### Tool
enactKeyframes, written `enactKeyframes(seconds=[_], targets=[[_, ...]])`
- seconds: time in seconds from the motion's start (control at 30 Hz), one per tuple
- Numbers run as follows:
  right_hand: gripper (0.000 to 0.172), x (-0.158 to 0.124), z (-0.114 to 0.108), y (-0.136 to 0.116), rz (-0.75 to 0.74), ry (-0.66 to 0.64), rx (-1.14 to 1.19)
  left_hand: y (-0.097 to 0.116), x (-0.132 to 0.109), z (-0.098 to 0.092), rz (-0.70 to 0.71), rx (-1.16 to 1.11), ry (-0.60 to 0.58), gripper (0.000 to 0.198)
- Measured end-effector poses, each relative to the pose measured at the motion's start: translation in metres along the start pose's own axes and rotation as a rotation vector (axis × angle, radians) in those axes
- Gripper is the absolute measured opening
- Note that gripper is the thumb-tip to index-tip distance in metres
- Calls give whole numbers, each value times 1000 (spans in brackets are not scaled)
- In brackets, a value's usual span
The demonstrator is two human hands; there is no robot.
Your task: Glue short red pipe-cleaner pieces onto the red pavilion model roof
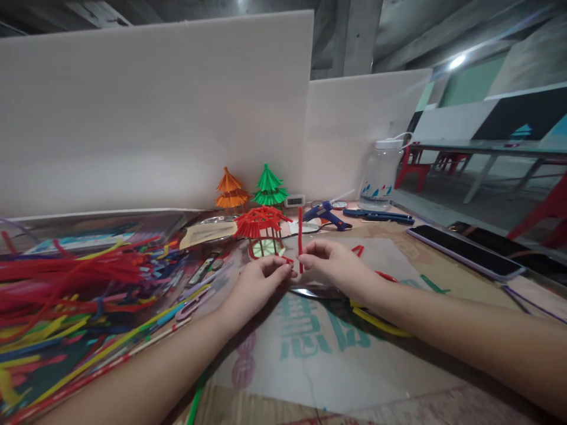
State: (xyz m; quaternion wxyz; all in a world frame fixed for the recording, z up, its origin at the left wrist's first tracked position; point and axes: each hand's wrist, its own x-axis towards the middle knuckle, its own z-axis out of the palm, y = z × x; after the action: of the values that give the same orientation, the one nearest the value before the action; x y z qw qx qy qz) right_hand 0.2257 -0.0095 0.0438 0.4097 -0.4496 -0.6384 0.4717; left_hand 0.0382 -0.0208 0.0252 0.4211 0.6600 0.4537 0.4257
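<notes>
My right hand [331,264] pinches a thin red stick [300,235] and holds it upright above a cardboard sheet [319,354]. My left hand [258,280] is curled beside it, its fingertips pinching a short red piece [288,260] at the stick's lower end. Just behind both hands stands a small pavilion model [262,230] with a red roof. Further back are an orange paper tree [230,190] and a green paper tree [269,186].
A heap of coloured sticks [66,295] covers the left side. A blue glue gun [326,214], a plastic jar [381,174], a phone [465,251] and blue scissors [376,216] lie right and back. White partition boards [155,112] wall the rear.
</notes>
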Motion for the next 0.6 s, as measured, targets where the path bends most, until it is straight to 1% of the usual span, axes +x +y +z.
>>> enactKeyframes(seconds=[0.1, 0.17, 0.23, 0.33, 0.47, 0.6], targets=[[20, -1, 4, 3, 85, -42, 43, 1, -1, -1, 31, 72, -9, 30], [16, 0, 6, 5, 105, -68, 83, 2, -1, -1, 30, 84, -14, 30], [12, 0, 8, 6, 92, -85, 92, 3, -1, 0, 20, 79, -23, 30], [10, 0, 9, 4, 74, -80, 44, 7, -2, 0, -4, 75, -38, 29], [11, -1, 9, 3, 63, -56, 2, 13, -4, 1, 2, 104, -70, 26], [12, -1, 9, 4, 69, -61, -5, 12, -5, 0, 7, 124, -87, 24]])
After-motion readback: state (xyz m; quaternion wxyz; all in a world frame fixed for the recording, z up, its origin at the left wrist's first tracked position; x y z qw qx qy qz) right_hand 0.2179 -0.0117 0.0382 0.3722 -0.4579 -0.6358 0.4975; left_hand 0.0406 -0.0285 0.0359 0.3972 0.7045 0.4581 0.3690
